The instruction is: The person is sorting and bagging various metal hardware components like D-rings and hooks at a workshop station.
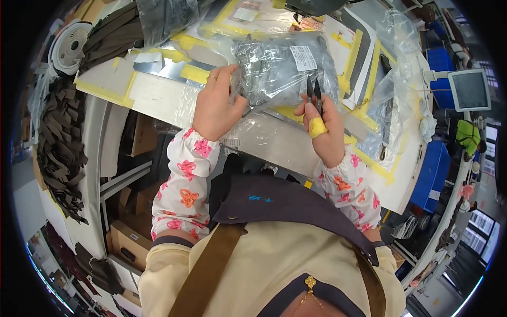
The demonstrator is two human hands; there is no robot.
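Note:
A clear plastic bag (272, 76) packed with dark grey-green goods lies on the worktable before me, a white label (302, 58) on its upper right. At the bag's left end, my left hand (217, 105) is closed with its fingers curled against the loose plastic. My right hand (327, 127) grips small black thread snips (314, 95), their two pointed blades apart and directed away from me over the bag's right part. Yellow tape wraps the right thumb. Both forearms wear white sleeves with pink and orange flowers.
Yellow tape strips and paper cover the worktable (150, 100). Dark fabric strips (63, 142) hang off its left side, near a white fan (71, 45). Crumpled clear plastic (388, 105) lies right. Beyond are blue bins (430, 174), a grey-screened monitor (469, 90) and a person in green (467, 134).

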